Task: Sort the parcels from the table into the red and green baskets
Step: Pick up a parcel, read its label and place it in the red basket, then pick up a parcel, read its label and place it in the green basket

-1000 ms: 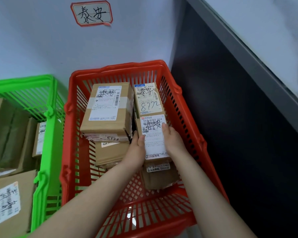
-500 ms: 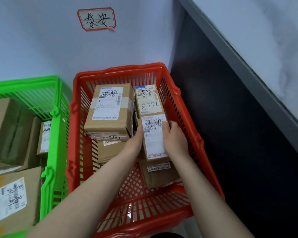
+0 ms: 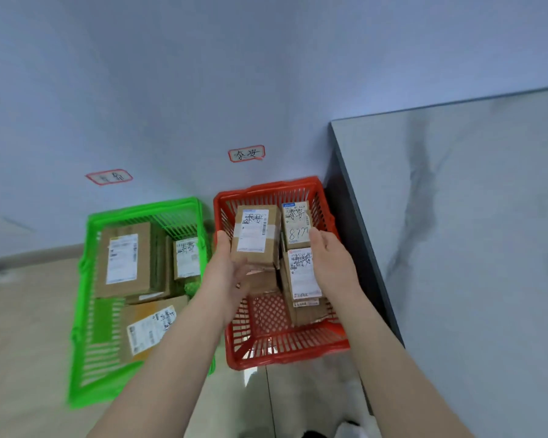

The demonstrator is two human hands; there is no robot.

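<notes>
We see the left hand [image 3: 225, 275] and right hand [image 3: 331, 263] hanging over the red basket [image 3: 282, 349] with fingers loose and nothing in them. Half a second ago they pinched the narrow cardboard parcel [image 3: 302, 273] by its long sides. It now lies flat along the right wall of the slatted plastic basket, white label up, touching the parcel marked 8772 [image 3: 298, 224] at the far right corner. A boxy taped carton [image 3: 255, 237] sits against the far left side. The view has pulled back, showing the whole green basket [image 3: 143, 207], its brown cartons [image 3: 124, 259] and the grey marbled table [image 3: 456, 216].
</notes>
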